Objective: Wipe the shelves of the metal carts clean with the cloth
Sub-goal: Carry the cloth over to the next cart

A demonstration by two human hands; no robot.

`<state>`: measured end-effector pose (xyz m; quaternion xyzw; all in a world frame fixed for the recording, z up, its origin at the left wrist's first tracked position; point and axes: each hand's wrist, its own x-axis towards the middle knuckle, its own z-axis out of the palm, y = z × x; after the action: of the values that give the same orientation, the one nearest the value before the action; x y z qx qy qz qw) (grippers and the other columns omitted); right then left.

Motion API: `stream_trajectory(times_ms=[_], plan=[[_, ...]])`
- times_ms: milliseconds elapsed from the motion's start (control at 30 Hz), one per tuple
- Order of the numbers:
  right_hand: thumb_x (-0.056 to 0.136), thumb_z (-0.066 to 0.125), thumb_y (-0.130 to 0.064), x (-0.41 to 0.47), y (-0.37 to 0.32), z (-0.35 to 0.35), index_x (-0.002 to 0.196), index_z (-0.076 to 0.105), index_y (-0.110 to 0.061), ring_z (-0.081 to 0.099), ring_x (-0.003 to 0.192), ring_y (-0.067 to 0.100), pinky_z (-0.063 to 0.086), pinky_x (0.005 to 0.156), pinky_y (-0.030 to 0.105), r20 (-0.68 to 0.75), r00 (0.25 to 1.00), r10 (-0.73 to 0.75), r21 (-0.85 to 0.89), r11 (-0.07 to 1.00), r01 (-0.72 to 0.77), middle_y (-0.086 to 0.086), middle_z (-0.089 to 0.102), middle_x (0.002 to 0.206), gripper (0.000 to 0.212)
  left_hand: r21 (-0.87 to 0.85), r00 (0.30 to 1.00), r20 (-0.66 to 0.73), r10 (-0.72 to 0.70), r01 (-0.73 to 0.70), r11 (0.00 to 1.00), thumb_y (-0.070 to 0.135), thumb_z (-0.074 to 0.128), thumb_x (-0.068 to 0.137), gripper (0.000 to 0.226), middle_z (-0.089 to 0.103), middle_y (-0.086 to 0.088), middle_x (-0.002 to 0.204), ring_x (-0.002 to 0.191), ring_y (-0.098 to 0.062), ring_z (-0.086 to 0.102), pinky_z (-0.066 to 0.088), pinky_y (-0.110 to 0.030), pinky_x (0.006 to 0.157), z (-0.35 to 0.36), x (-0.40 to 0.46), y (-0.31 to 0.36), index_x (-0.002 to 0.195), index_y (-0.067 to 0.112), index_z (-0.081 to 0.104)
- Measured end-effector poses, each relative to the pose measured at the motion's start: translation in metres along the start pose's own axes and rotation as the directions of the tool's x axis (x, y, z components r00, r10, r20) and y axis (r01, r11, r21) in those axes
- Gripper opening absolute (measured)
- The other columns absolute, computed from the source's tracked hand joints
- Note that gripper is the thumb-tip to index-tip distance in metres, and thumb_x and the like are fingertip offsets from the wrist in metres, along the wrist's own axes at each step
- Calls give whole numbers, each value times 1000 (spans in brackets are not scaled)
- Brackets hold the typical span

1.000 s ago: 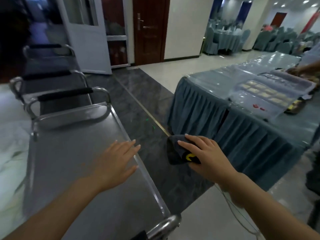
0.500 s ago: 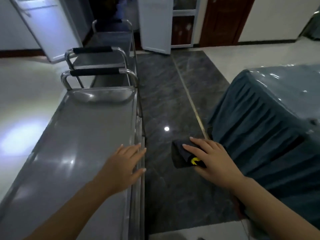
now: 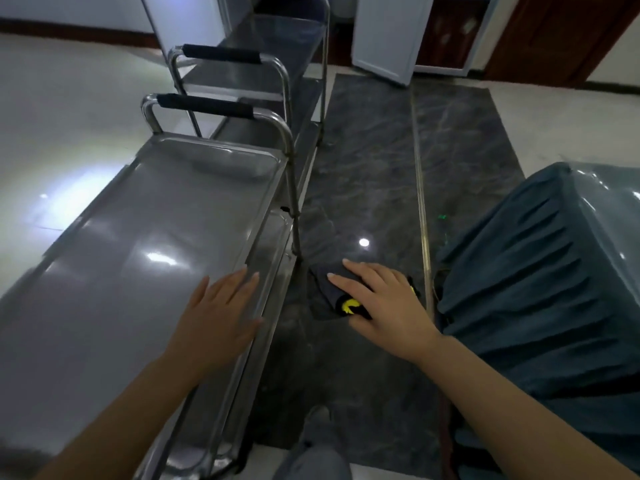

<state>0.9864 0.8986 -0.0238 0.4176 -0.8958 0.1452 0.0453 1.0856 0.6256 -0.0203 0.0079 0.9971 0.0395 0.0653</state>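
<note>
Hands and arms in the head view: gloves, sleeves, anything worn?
Nothing worn. The left hand and right hand are bare, with no gloves, rings or watch visible. Both forearms are bare to the frame edge; no sleeves show. Fingernails look short and unpainted.

Glossy hall floor, pale and dark stone, under ceiling lights.

Pale polished tile [image 3: 69, 126] from 9 to 11 o'clock, washed with a soft glare; dark veined marble strip [image 3: 374, 161] running from centre to 12 o'clock, split by a thin brass inlay line [image 3: 420, 188] and marked by one bright light reflection [image 3: 364, 242]. White door leaf [image 3: 384, 32] standing open at 12 o'clock, brown wooden door [image 3: 561, 32] at 1 o'clock. Teal pleated table skirt [image 3: 540, 282] under a clear plastic cover [image 3: 609, 188] at 3 o'clock.
</note>
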Motion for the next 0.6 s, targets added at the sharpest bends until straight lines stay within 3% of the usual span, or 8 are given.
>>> stream_trajectory(times_ms=[67,167,267,600], plan=[[74,71,-27,22,14,2,137,49,-24,51,122,32,44,95,48,17,999,-44,-4,999,44,7,48,142,67,-18,999,15,-48,48,999,76,-26,68,108,13,-3,160,147,-18,13,2,-41,121,4,18,-6,152,20,11],[72,73,-28,57,35,3,137,50,-25,52,121,30,43,94,47,63,992,-105,-35,994,107,6,49,141,69,0,993,35,-113,113,994,68,12,90,78,6,-1,161,148,-15,6,-2,-40,121,8,50,-19,153,22,5],[71,74,-25,94,53,0,135,53,-23,54,119,32,45,92,48,84,984,-159,-17,987,161,7,51,139,68,-27,987,53,-153,155,988,54,36,96,71,8,-1,161,147,-15,7,-1,-40,121,4,71,-28,153,22,7],[68,76,-23,204,81,29,133,56,-22,54,119,34,47,92,50,214,902,-376,71,927,369,8,52,139,68,-102,928,38,-371,373,922,54,25,98,66,0,1,161,147,-14,3,-5,-34,118,13,94,-52,153,25,4]])
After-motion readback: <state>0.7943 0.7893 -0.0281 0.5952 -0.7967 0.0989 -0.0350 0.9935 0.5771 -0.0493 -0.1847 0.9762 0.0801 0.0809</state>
